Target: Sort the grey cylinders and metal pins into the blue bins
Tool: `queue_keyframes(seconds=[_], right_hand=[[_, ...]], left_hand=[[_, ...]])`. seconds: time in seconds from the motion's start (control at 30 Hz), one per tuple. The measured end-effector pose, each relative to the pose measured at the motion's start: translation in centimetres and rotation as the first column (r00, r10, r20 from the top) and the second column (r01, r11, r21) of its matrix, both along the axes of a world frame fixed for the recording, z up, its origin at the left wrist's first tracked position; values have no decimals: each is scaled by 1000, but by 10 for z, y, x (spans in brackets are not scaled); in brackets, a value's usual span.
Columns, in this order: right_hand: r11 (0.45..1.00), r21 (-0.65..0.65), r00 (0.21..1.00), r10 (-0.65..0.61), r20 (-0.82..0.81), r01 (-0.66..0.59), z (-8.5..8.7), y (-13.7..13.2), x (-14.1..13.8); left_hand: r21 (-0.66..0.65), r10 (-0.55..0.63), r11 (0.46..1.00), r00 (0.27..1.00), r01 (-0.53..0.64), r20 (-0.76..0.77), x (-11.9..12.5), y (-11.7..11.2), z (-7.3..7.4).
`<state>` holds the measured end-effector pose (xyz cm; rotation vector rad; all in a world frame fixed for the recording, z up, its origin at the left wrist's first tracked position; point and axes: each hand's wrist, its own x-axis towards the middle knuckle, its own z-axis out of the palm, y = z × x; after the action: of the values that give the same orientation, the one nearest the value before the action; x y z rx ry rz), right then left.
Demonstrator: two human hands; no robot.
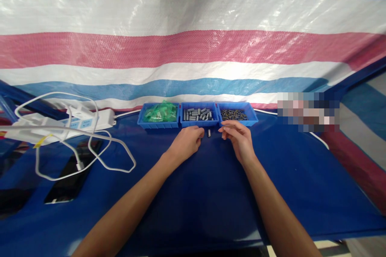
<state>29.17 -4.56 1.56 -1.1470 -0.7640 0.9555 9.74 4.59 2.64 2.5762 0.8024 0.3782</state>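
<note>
A small metal cylinder (209, 133) stands on the blue table between my two hands. To its left, my left hand (190, 139) rests on the tabletop with its fingers curled closed; whatever may be inside them is hidden. My right hand (239, 138) hovers at the front of the right bin, fingers loosely bent and apart, with nothing visible in them. That blue bin (253, 119) holds many small screws (233, 115). In the middle blue bin (199, 123) lie grey metal cylinders (197, 113). Green plastic bags (161, 112) fill the left blue bin (144, 123).
A white power strip (105, 118) with looping white cables (126, 156) occupies the table's left side. Partly under the cables lies a black phone (68, 184). Striped plastic sheeting (193, 48) hangs behind the bins. A pixelated patch covers something at the right back.
</note>
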Motion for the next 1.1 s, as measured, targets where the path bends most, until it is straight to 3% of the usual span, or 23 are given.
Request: queue_keyframes(seconds=[0.17,0.3,0.43,0.57,0.67,0.77,1.1], right_hand=[[1000,5,1000,16,-11,-16,-1,0,0],[1000,16,1000,23,-22,-22,-2,1,1],[998,-1,998,62,-21,-62,-2,0,0],[983,-25,983,182,-18,-183,2,-2,-4],[968,-20,968,249,-36,-250,4,-3,-7],[961,-13,959,276,-63,-278,5,-4,-8],[969,-29,965,242,-97,-246,4,-3,-5]], left_hand=[[-134,-16,990,987,38,161,0,0,4],[-290,44,956,950,50,309,1,-3,14],[-471,164,881,901,50,402,1,-4,24],[-613,260,787,866,65,426,0,-4,30],[-653,314,755,840,62,443,0,-5,31],[-653,344,756,821,46,456,1,-5,29],[-700,387,710,788,77,479,2,-3,25]])
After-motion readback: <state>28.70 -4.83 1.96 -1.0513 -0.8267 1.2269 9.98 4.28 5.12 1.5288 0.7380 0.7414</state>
